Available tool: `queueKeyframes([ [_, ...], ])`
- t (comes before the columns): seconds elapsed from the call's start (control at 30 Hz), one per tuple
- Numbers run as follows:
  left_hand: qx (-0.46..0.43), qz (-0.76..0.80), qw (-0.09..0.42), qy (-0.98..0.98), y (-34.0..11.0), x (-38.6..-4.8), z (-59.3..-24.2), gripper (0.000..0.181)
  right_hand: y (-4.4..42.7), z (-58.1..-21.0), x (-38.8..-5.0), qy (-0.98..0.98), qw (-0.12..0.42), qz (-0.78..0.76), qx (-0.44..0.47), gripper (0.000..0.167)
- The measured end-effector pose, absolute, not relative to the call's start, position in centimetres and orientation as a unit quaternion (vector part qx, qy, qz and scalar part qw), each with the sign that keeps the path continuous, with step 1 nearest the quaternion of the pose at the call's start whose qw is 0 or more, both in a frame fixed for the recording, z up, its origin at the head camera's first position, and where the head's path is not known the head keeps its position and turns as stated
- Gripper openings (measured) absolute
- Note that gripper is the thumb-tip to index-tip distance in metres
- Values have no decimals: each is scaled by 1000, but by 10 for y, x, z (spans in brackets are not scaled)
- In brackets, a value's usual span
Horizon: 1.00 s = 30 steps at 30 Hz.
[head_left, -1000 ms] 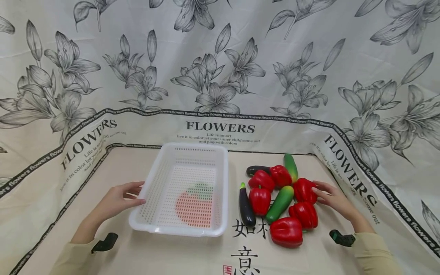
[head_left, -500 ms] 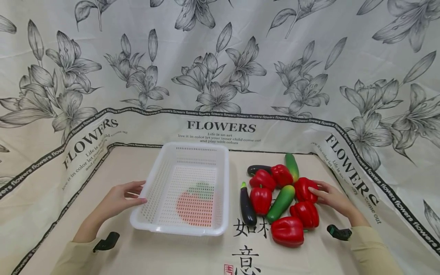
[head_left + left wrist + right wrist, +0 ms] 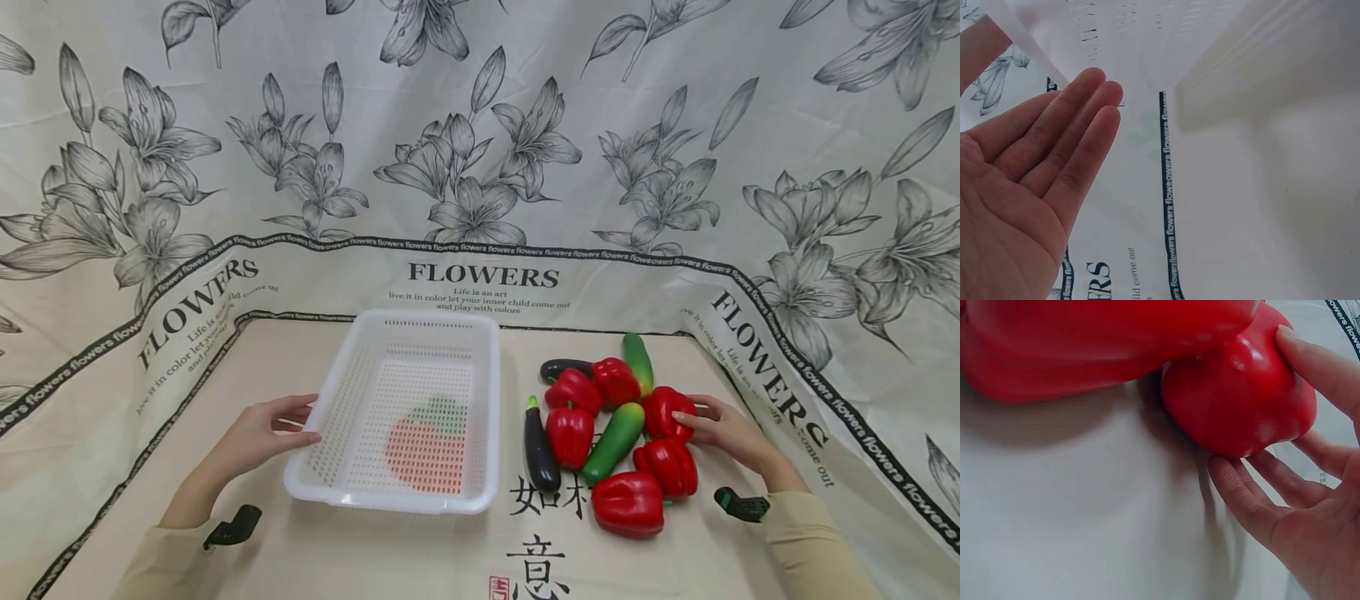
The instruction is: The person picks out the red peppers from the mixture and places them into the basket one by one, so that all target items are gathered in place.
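My left hand [image 3: 258, 437] is at the left side of a white perforated plastic basket [image 3: 296, 487], its thumb over the rim. In the left wrist view, the long fingers [image 3: 1088, 140] of that hand stretch nearly straight outside the basket wall [image 3: 1122, 37]. My right hand [image 3: 727, 429] holds a red bell pepper [image 3: 666, 412] at the right edge of a vegetable group. Seen from the right wrist, the thumb [image 3: 1316, 359] lies on one side of this pepper [image 3: 1235, 394] and the fingertips touch its other side. A second red pepper [image 3: 1085, 337] adjoins it.
Several more red peppers [image 3: 628, 504] lie in the group, with two dark eggplants [image 3: 540, 446] and two green zucchini-like vegetables [image 3: 613, 442]. A strawberry-like print shows through the basket floor. Flower-printed cloth [image 3: 480, 167] rises behind and at both sides of the table.
My right thumb and fingers have settled a little further over the red bell pepper. The left hand and basket stay in place; the head view shifts slightly.
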<state>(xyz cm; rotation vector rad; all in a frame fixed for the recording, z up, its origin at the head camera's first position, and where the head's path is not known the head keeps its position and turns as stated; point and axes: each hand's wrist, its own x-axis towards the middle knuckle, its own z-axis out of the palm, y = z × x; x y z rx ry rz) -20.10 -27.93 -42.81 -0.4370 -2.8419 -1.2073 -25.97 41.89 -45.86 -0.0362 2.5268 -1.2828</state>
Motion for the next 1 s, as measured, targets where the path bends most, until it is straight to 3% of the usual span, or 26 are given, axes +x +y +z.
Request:
queueKeyframes([
  [1.0, -143, -387, 11, -911, -278, -201, -425, 64, 417, -458, -262, 874, 137, -466, -3, 79],
])
